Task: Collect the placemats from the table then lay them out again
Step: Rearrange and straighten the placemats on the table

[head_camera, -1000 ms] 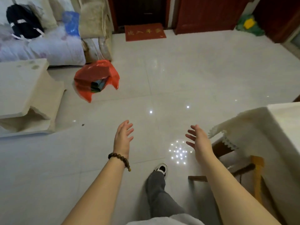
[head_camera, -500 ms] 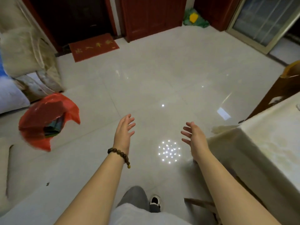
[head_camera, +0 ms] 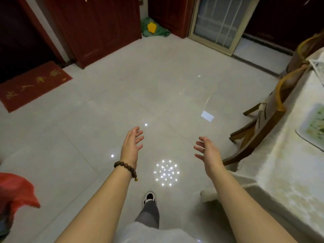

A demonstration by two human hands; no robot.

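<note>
Pale glossy tiled floor (head_camera: 122, 95) fills most of the view and mirrors a round cluster of ceiling lights (head_camera: 166, 172) between the two forearms. Along the far wall stand dark red wooden doors (head_camera: 98, 27) and one glazed door with a pale frame (head_camera: 219, 21). One red doormat (head_camera: 33, 85) with yellow characters lies at the left doorway. One green and yellow bundle (head_camera: 154, 28) sits on the floor between the doors.

At right, a table (head_camera: 284, 172) under a cream patterned cloth runs along the frame edge. One placemat (head_camera: 313, 127), pale with a green leafy print, lies flat on the cloth at the table's right edge and is cut off by the frame; a second white item (head_camera: 318, 69) farther along the table is only partly visible and cannot be identified. One wooden chair (head_camera: 268, 118) with a curved back stands pushed against the table's side.

One red plastic bag (head_camera: 15, 192) lies on the floor at lower left; its contents cannot be made out.

Left hand (head_camera: 131, 146), wearing one dark bead bracelet (head_camera: 126, 167), and right hand (head_camera: 208, 151) hang in the air above the floor, palms facing each other, fingers (head_camera: 138, 137) spread wide and holding nothing. Both are well apart from the placemat. One shoe (head_camera: 149, 197) and a grey trouser leg show below.
</note>
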